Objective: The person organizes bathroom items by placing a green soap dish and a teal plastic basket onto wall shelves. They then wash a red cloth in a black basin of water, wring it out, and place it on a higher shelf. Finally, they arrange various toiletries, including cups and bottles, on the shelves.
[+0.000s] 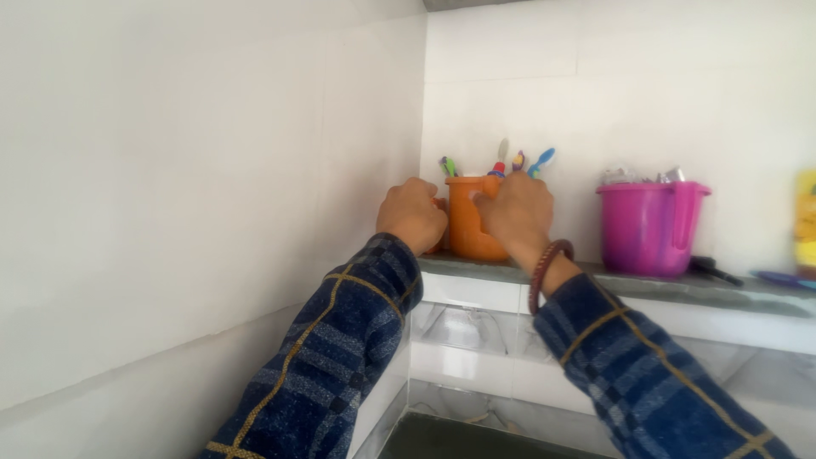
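Left hand (413,214) curled into a loose fist against the left side of the orange mug (473,223), at its handle; whether the fingers truly close on it cannot be told. Right hand (518,212) wrapped over the mug's right side, grip closed on it, fingers on the rim. Orange, plastic, upright, standing on the grey stone shelf (680,287) in the corner of the white tiled walls. Several toothbrushes (541,161) sticking up out of it, coloured handles and heads above the rim. Beaded bracelet (548,268) on the right wrist, blue checked sleeves on both arms. Well apart to the right, a pink mug (650,226) holding foil packets; beyond it a dark tool lying flat.
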